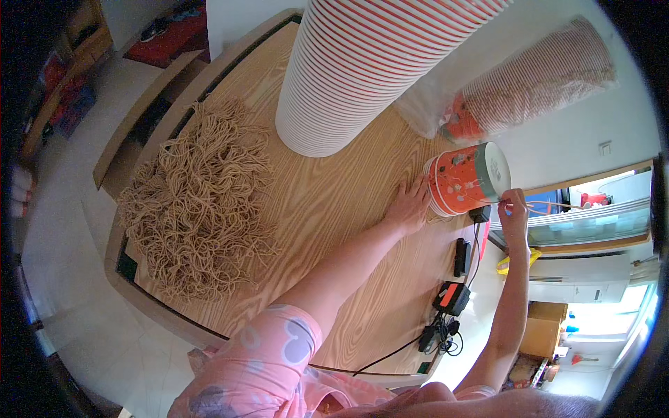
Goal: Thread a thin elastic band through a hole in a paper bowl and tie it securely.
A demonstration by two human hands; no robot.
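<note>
An orange paper bucket [460, 182] with a green band lies tilted at the table's right side, its pale base facing right. More white rims show at its left end, so a few buckets seem nested. My left hand [410, 208] rests at those rims with fingers stretched out, the fingertips touching or just beside them. Near the base, my right hand [514, 207] is closed in a pinch on a thin cord [557, 206], whose loose length trails rightward. A large heap of tan cords [202, 202] covers the table's left part.
A tall stack of white, red-edged buckets [355, 76] stands at the far middle of the wooden table [313, 209]. Behind it lies a plastic-wrapped bucket stack [536, 80]. A black power adapter [451, 298] and tangled cables [442, 336] sit along the right edge.
</note>
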